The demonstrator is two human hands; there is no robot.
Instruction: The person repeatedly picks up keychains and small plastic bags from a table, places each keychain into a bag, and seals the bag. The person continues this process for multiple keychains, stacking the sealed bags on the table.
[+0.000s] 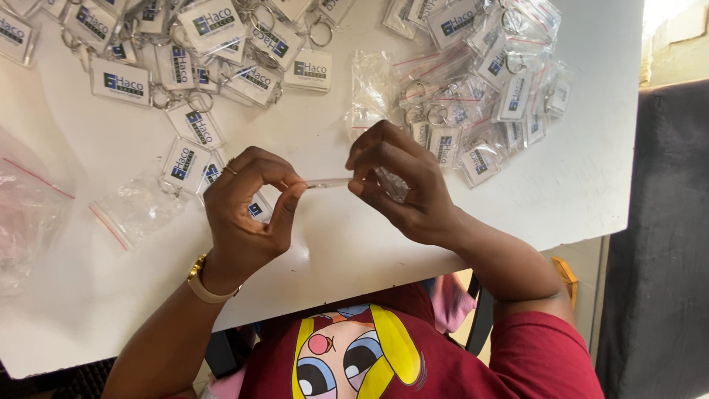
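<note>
Between both hands, above the white bench [354,244], a small clear plastic bag [330,182] is pinched: left hand [247,210] grips one end, right hand [402,185] the other; bagged keyrings [487,89] lie beyond them.

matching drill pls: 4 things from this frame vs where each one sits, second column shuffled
1 unbagged key tags
2 bagged key tags
3 empty zip bag
4 clear strip

a between both hands
b table, far left
c table, far right
d table, beside left hand

Pairs: 1-b, 2-c, 3-d, 4-a. The right hand pinches the other end of the strip.
</note>
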